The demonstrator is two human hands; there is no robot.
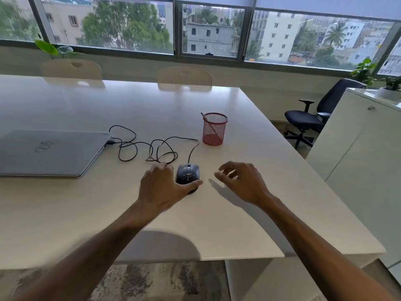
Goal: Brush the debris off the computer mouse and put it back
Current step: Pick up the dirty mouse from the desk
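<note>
A dark corded computer mouse [188,173] lies on the white table [108,213], with pale specks of debris on its back. My left hand [161,187] rests against the mouse's left side, thumb wrapped around its near end and fingers by its front left. My right hand [243,181] hovers just right of the mouse, fingers apart and curled, holding nothing. A red mesh pen cup [214,129] stands behind the mouse with a thin brush handle [208,123] leaning inside it.
A shut grey laptop [50,153] lies at the left, and the mouse's tangled black cable [149,146] runs to it. Two pale chairs [184,79] stand at the far table edge. A black office chair [314,118] and a white cabinet [358,148] are to the right.
</note>
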